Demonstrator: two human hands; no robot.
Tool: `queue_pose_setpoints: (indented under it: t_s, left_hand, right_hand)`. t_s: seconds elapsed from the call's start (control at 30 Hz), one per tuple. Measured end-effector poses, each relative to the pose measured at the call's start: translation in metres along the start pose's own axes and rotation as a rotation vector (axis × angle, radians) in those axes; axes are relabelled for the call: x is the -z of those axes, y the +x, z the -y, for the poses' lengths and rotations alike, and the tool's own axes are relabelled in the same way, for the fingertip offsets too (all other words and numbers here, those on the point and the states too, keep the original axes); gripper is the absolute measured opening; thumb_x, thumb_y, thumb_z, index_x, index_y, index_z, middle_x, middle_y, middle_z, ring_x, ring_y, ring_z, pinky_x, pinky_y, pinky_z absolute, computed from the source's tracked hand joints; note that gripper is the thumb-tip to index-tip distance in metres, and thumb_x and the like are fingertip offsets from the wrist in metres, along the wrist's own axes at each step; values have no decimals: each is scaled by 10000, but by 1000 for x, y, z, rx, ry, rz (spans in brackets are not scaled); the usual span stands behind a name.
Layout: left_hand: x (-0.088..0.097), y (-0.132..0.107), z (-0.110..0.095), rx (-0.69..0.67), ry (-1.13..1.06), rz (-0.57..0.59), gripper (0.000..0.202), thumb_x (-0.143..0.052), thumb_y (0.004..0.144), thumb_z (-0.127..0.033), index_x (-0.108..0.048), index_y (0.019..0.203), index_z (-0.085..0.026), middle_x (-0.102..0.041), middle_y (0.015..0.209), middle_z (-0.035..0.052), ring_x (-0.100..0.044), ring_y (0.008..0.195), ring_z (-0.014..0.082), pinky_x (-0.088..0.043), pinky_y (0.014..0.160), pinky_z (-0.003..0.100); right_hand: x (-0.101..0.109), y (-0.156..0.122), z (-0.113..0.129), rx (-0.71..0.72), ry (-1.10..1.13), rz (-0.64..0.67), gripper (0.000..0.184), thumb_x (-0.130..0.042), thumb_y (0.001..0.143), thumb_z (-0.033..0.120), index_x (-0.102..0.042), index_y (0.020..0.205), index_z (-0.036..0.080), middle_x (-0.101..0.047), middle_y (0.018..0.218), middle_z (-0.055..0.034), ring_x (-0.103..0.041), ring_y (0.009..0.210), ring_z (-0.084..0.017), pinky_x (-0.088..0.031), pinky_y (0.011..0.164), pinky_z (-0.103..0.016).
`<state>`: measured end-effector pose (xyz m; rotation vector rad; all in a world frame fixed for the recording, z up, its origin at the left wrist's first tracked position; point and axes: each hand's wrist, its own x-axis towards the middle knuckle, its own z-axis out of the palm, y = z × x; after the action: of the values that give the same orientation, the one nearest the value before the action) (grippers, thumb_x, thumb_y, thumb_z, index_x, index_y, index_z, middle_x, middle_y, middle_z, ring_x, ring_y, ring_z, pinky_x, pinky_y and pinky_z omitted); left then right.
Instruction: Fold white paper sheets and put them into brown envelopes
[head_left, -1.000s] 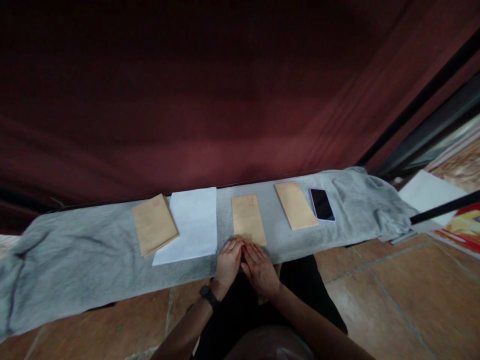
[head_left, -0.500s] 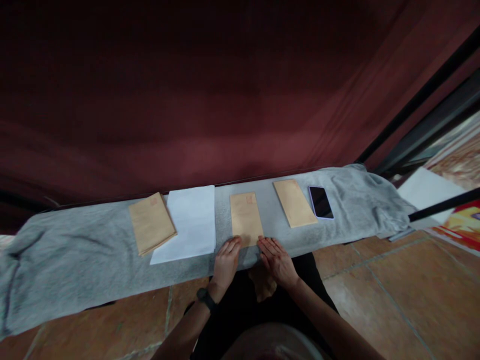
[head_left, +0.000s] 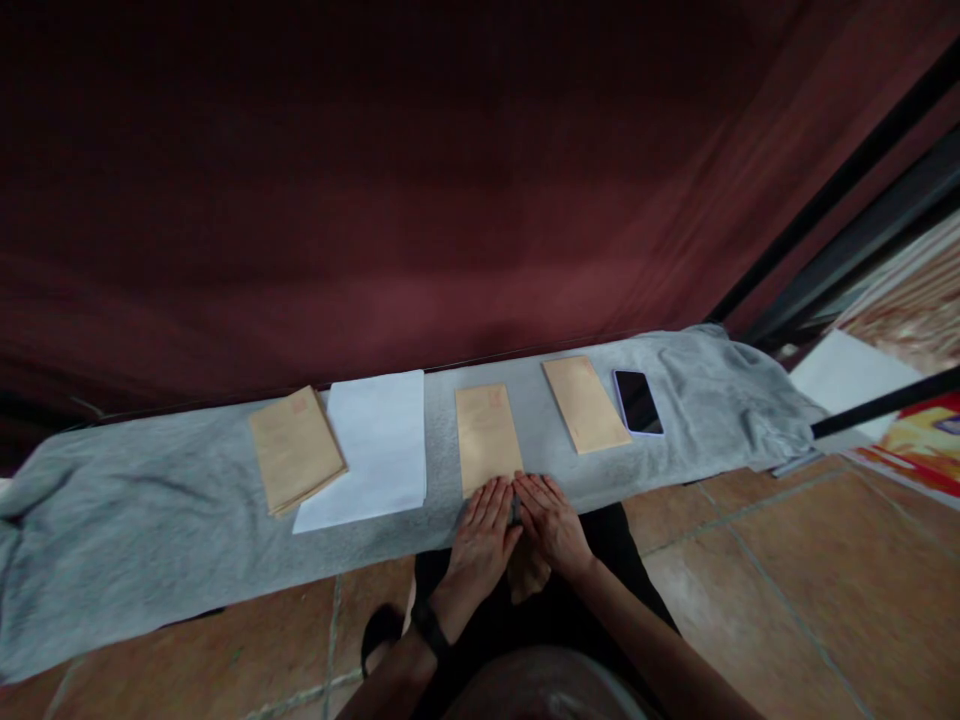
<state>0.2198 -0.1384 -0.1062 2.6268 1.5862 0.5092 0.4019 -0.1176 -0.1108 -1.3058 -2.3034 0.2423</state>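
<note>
A brown paper envelope point(head_left: 487, 436) with a faint red print at its upper right lies flat on the grey cloth, in front of me. My left hand point(head_left: 481, 535) rests flat, fingers stretched out, over the envelope's near edge. Beside it, my right hand point(head_left: 549, 522) lies flat with its fingers extended at the near right corner. The fingertips of both hands almost meet. Left of this envelope is a stack of white paper sheets point(head_left: 379, 445), partly covered by a pile of brown envelopes point(head_left: 296, 448). Another brown envelope point(head_left: 587, 402) lies to the right.
A smartphone point(head_left: 638, 402) with a pale purple edge lies right of the envelopes. The grey cloth point(head_left: 142, 530) covers a long narrow bench against a dark red wall point(head_left: 450, 200). Black bars point(head_left: 885, 405) and a white sheet point(head_left: 851, 380) are at the far right, above a tiled floor point(head_left: 757, 560).
My left hand has moved right along the envelope's near edge, from its left corner towards my right hand, and now lies flatter. My right hand stays almost in place.
</note>
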Motion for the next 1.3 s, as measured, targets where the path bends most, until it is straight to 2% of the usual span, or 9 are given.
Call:
queue_pose_setpoints:
  t_s: [0.17, 0.27, 0.37, 0.6, 0.7, 0.83, 0.93, 1.03, 1.3]
  left_hand:
    - [2, -3, 8, 9, 23, 5, 580, -422, 1041, -345, -327, 1577, -147, -443, 1584, 128, -378, 1492, 266, -366, 1218, 475]
    - [1, -5, 11, 8, 25, 12, 583, -440, 1029, -332, -344, 1568, -132, -433, 1587, 140, -374, 1494, 276, -368, 1216, 482]
    - [-1, -5, 12, 9, 32, 12, 593, -455, 1023, -341, -351, 1562, -117, -420, 1592, 150, -365, 1498, 283, -358, 1221, 491]
    - [2, -3, 11, -15, 104, 14, 579, -456, 1028, -368, -364, 1559, -156, -410, 1606, 96, -351, 1507, 249, -280, 1254, 496]
    - [4, -3, 11, -20, 148, 10, 581, -451, 1029, -391, -378, 1554, -154, -412, 1606, 95, -343, 1511, 249, -249, 1262, 498]
    - [6, -3, 10, -34, 165, 2, 612, -461, 1018, -419, -381, 1558, -141, -421, 1599, 104, -346, 1509, 261, -230, 1268, 491]
    - [6, -3, 11, -40, 163, 2, 644, -470, 1006, -440, -369, 1566, -137, -416, 1602, 110, -343, 1509, 273, -232, 1265, 496]
    - [6, -3, 11, -39, 168, 20, 652, -461, 1005, -461, -368, 1566, -142, -394, 1616, 107, -330, 1516, 274, -226, 1264, 493]
    - [6, -3, 11, -32, 186, 53, 659, -430, 1013, -496, -368, 1562, -138, -402, 1614, 106, -297, 1530, 260, -198, 1269, 499]
  right_hand:
    - [2, 0, -2, -2, 41, 0, 464, -392, 1048, 223, -492, 1498, 175, -535, 1522, -93, -477, 1428, -232, -355, 1229, -502]
    - [4, 14, -9, 15, 94, 57, 450, -338, 1068, 246, -524, 1470, 166, -552, 1507, -102, -478, 1427, -219, -351, 1229, -491]
    - [1, 42, -22, 35, 105, 116, 461, -320, 1077, 298, -523, 1471, 169, -511, 1542, -102, -451, 1448, -211, -345, 1230, -462]
    - [-21, 124, -51, 50, -87, 190, 561, -289, 1079, 386, -333, 1584, 146, -335, 1642, -95, -307, 1527, -212, -219, 1275, -451]
    - [-30, 151, -59, 57, -135, 201, 577, -265, 1080, 402, -326, 1585, 130, -320, 1646, -104, -292, 1532, -214, -207, 1275, -455]
    - [-39, 173, -65, 54, -180, 159, 572, -278, 1077, 399, -351, 1575, 129, -330, 1641, -111, -288, 1534, -237, -189, 1276, -472]
    - [-42, 180, -65, 33, -193, 137, 585, -298, 1073, 410, -354, 1570, 106, -317, 1644, -127, -293, 1532, -248, -185, 1278, -477]
    - [-41, 179, -62, 76, -172, 178, 584, -320, 1070, 411, -358, 1567, 106, -336, 1636, -124, -310, 1525, -231, -207, 1277, -461]
    - [-31, 143, -46, 290, -67, 253, 522, -417, 1048, 320, -405, 1549, 176, -400, 1612, -75, -364, 1500, -198, -264, 1268, -440]
